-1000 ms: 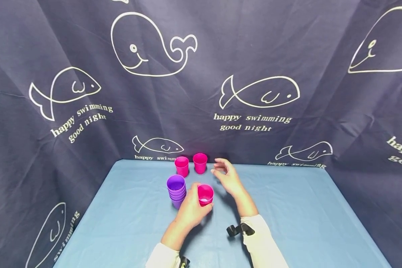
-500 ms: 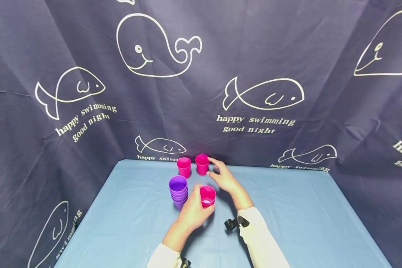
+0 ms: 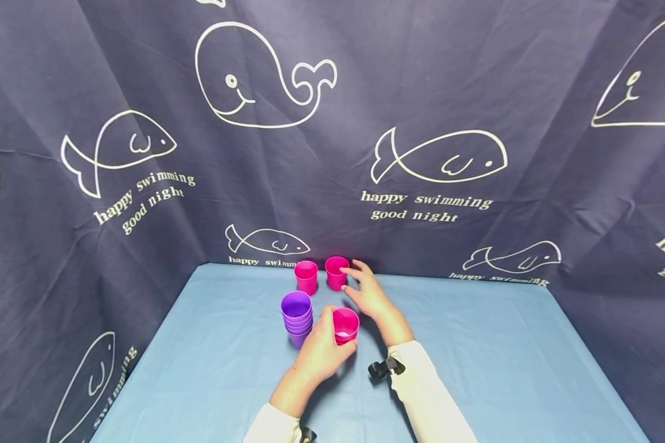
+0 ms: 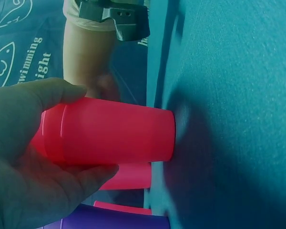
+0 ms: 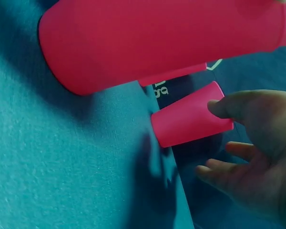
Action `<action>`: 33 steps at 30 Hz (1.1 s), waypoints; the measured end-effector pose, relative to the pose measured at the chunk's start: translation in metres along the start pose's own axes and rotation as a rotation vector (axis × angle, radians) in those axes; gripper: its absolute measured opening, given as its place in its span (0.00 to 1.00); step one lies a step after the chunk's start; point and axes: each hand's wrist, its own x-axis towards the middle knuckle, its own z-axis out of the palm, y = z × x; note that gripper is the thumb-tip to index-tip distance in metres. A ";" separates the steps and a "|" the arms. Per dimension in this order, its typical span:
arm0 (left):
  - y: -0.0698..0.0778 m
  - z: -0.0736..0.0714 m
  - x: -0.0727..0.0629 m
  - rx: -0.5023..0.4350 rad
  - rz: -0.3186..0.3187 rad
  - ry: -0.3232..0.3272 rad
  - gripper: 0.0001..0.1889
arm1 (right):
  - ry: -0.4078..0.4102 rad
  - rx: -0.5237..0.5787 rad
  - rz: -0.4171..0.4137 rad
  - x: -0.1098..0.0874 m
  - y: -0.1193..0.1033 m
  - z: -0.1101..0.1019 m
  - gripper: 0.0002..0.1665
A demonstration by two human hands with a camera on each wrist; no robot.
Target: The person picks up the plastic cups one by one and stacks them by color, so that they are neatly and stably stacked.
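My left hand (image 3: 318,352) grips a small stack of pink cups (image 3: 346,321) near the middle of the table, thumb and fingers around its sides. In the left wrist view, the stacked pink cups (image 4: 119,131) stand upright, their base at the blue cloth. Farther back, my right hand (image 3: 372,298) is at the right side of a single pink cup (image 3: 335,278). In the right wrist view, the thumb overlaps that pink cup (image 5: 190,117) near its rim, while the other fingers are spread apart from it. Whether the thumb touches is unclear.
A stack of purple cups (image 3: 297,321) stands just left of my left hand. Behind it is another pink cup (image 3: 306,280). The blue tablecloth (image 3: 476,357) ends at a dark curtain (image 3: 332,154) with white whale and fish drawings.
My right hand has moved left to the back right pink cup. My left hand keeps its hold on the pink stack. The head view has shifted slightly.
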 end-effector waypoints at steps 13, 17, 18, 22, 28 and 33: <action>0.003 0.000 -0.002 -0.014 -0.014 -0.002 0.33 | 0.098 0.027 0.034 -0.001 -0.004 0.004 0.03; 0.004 0.001 -0.002 -0.005 -0.016 -0.001 0.33 | 0.118 0.082 0.027 -0.004 -0.004 0.004 0.04; 0.003 0.001 -0.001 -0.001 -0.015 0.002 0.33 | 0.124 0.095 0.023 -0.005 -0.005 0.004 0.04; 0.003 0.002 -0.001 0.014 -0.013 0.012 0.33 | 0.154 0.128 0.015 -0.009 -0.008 0.001 0.04; 0.002 0.002 -0.001 0.007 -0.012 0.008 0.33 | 0.201 0.158 0.025 -0.015 -0.011 -0.003 0.05; 0.002 0.001 0.000 0.006 -0.015 0.012 0.33 | 0.234 0.206 0.027 -0.018 -0.015 -0.008 0.08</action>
